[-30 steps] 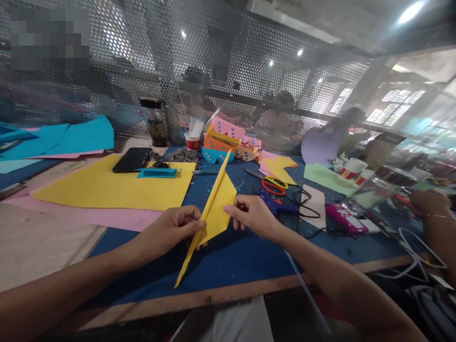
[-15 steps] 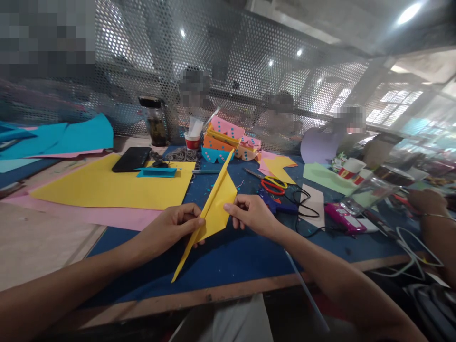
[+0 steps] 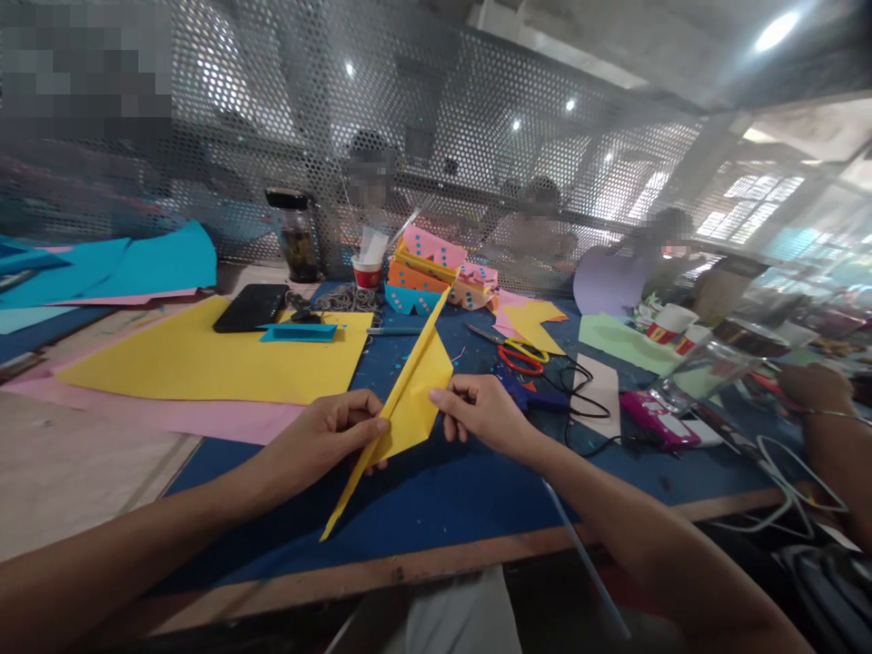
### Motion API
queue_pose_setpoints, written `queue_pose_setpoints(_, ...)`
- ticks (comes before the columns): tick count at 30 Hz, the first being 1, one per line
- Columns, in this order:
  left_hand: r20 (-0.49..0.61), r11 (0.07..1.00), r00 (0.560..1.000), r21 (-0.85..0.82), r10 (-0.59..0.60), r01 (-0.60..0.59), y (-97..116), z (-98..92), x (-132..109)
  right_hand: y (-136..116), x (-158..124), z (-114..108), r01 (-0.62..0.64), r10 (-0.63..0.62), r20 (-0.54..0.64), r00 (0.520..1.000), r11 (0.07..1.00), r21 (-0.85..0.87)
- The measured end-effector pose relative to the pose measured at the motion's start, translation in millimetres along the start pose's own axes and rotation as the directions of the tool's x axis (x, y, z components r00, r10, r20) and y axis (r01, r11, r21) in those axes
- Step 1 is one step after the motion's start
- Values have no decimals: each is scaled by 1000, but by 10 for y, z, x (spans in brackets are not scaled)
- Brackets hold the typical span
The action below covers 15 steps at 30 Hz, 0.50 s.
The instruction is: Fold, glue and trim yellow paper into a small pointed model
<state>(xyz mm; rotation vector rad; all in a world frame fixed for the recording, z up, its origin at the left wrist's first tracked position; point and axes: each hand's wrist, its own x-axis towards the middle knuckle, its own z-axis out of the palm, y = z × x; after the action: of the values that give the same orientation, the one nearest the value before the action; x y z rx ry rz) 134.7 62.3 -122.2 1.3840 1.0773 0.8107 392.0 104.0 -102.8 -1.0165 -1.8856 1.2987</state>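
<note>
A folded yellow paper (image 3: 409,400), long and pointed like a dart, is held above the blue mat (image 3: 442,500). My left hand (image 3: 327,436) pinches its long folded edge near the middle, thumb on top. My right hand (image 3: 480,413) pinches the wide flap on the right side with curled fingers. One point of the paper reaches toward the paper boxes at the back, the other toward the table's front edge.
A large yellow sheet (image 3: 204,359) lies on pink paper at the left with a black phone (image 3: 249,307) on it. Scissors (image 3: 521,354), a glue gun (image 3: 658,418) with black cable, cups and coloured paper boxes (image 3: 429,268) lie behind. Another person's arm (image 3: 824,400) is at the right.
The paper's near tip has swung slightly left and down. Both hands keep their pinch and have barely moved.
</note>
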Motion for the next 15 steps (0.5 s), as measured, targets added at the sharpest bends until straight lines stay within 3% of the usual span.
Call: queue_pose_setpoints(15, -56, 1000, 998, 18, -15, 16, 58, 0, -9, 0, 3, -2, 14, -13, 4, 1000, 1000, -20)
